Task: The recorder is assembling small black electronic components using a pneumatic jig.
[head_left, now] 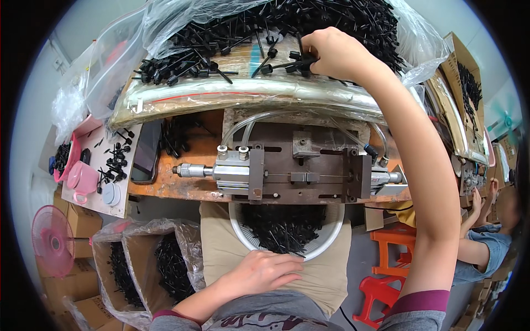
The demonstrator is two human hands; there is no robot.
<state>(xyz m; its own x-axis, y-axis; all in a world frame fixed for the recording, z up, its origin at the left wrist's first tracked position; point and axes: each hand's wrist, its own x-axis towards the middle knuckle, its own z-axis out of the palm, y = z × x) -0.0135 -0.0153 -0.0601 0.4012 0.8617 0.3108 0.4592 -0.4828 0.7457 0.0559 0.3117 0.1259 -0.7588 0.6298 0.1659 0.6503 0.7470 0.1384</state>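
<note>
My right hand [339, 55] reaches over the heap of black stemmed plastic parts [353, 25] on the wrapped ledge. Its fingers are closed round one or more of these parts; how many, I cannot tell. My left hand [262, 272] lies palm down on the tan cloth over my lap, fingers stretched out and nothing visible in them. Just beyond it stands a white basket [247, 243] holding many black stemmed parts [284, 226]. Between the ledge and the basket sits a metal fixture [303, 185] with an air cylinder [232, 172] at its left and clear hoses.
A phone [146, 151] lies left of the fixture, beside a board with loose black parts and a pink cup [83, 177]. Plastic-lined cartons [146, 265] stand lower left, near a pink fan [53, 241]. Red stools [378, 292] and another person [480, 248] are at right.
</note>
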